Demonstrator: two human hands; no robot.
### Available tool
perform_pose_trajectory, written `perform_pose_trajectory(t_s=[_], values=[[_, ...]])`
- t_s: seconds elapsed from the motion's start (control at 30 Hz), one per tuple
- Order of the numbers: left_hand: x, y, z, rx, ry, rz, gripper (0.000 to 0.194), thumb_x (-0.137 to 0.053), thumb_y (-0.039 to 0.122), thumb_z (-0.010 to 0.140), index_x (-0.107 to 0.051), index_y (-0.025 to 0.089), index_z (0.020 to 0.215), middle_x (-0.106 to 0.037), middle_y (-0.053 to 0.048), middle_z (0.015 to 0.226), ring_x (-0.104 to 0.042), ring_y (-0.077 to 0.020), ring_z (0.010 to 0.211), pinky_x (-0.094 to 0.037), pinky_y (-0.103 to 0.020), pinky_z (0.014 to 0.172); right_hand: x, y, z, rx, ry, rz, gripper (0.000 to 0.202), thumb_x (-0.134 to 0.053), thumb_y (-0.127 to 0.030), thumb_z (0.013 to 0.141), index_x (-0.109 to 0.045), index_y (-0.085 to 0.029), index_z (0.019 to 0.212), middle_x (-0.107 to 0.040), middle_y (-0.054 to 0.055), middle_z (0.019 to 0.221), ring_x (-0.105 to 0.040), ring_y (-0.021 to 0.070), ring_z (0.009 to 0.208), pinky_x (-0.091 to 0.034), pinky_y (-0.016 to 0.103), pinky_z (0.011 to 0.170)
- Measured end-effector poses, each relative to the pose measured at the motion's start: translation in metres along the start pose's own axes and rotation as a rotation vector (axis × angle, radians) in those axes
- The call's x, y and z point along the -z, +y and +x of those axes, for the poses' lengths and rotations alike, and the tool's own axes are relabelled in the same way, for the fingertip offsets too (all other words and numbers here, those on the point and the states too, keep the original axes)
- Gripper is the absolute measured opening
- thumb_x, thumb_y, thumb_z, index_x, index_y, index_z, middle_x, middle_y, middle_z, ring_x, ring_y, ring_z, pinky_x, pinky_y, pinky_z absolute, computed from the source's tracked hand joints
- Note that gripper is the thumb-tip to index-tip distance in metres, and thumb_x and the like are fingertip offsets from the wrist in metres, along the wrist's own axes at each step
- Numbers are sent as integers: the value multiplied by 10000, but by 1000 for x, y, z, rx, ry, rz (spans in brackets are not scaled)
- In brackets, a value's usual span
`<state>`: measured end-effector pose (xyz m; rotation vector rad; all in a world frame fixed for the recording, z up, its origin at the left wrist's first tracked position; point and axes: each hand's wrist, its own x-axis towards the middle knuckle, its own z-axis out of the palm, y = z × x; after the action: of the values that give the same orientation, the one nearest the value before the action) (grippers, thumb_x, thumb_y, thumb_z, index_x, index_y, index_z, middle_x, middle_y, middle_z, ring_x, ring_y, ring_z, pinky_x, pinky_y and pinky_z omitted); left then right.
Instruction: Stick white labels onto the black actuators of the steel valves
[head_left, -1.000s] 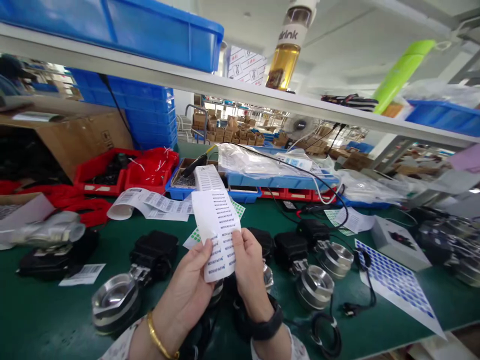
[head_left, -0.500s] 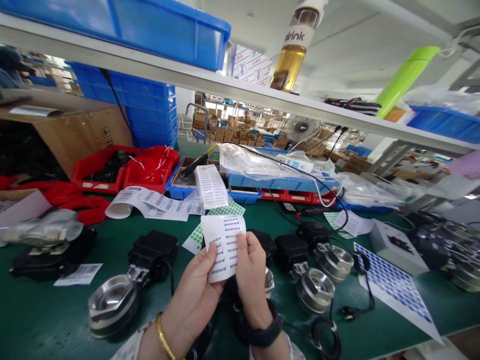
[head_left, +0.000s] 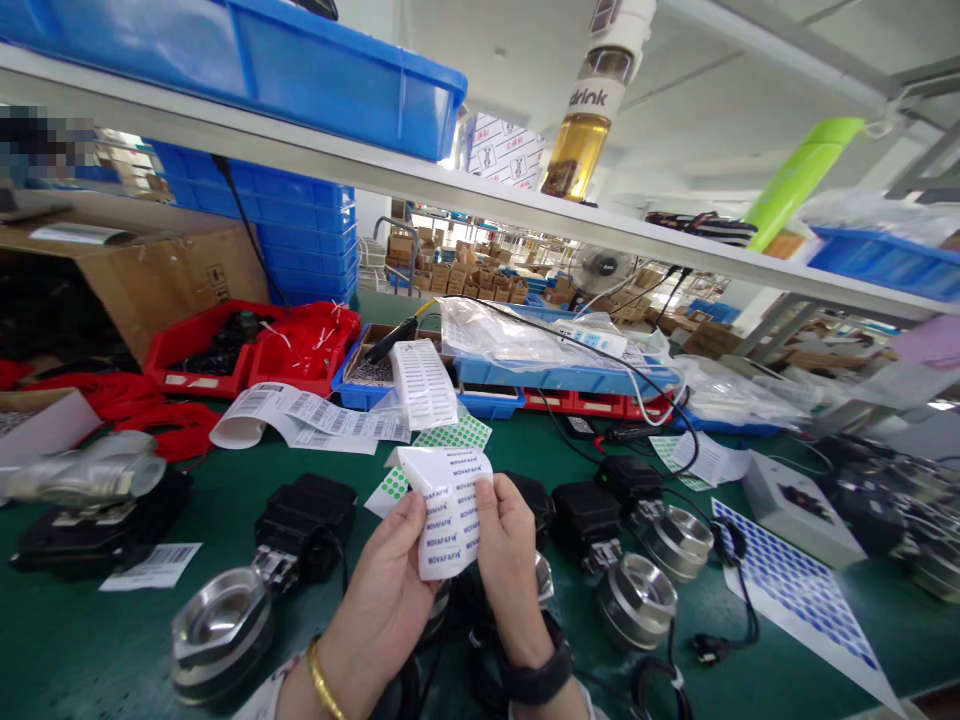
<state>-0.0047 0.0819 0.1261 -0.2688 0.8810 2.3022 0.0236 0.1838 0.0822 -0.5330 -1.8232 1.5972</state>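
Holding a white label sheet (head_left: pixel 448 510) printed with rows of "MOVAFAFH" stickers, just above the near edge of the green surface (head_left: pixel 90 640); left hand (head_left: pixel 394 590) pinching its lower left edge, right hand (head_left: pixel 504 545) pinching the right edge, both grips pressed tight on the paper. Versus a second ago: sheet now lower and shorter in view, top curled back toward the wearer, no longer standing tall and flat. Reads as being folded or bent over, likely to lift a sticker edge; judgement only. Gold bracelet (head_left: pixel 324 682) on left wrist, black watch (head_left: pixel 536 675) on right. Directly under the hands, black cables and part of a metal valve body, mostly hidden. Left of hands: steel valve (head_left: pixel 217 635) with black actuator (head_left: pixel 306 518). Right: two more steel valves (head_left: pixel 636 605) with actuators, then a sheet of blue dot stickers (head_left: pixel 795 590). Further back: green dot stickers (head_left: pixel 450 436), barcode label strip (head_left: pixel 300 412), another white label strip (head_left: pixel 424 380) draped over a blue tray (head_left: pixel 360 392). Red bins (head_left: pixel 247 345) at left. Overhead shelf (head_left: pixel 450 185) with blue crate (head_left: pixel 300 60) and bottle (head_left: pixel 581 130).
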Motion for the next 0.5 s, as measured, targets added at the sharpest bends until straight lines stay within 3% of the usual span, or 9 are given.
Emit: perform_pose_trajectory(t_s=[0.23,0.5], values=[[-1,0,0,-22,30,1,340,-503,124,894,-509,120,1234,-647,-132,1109,-639,-220,986,-526,-365,922,-6,12,7,-80,-90,107,446,-483,-592,838,-509,-162,722,-501,5,651,-421,138,572,-343,228,479],[3,1,1,6,-42,-3,283,-537,122,875,-536,83,1155,-658,-146,1064,-641,-228,982,-526,-355,916,1,-8,-4,47,-13,-44,408,-458,-526,890,-507,-162,713,-492,-10,617,-411,131,560,-321,219,474]])
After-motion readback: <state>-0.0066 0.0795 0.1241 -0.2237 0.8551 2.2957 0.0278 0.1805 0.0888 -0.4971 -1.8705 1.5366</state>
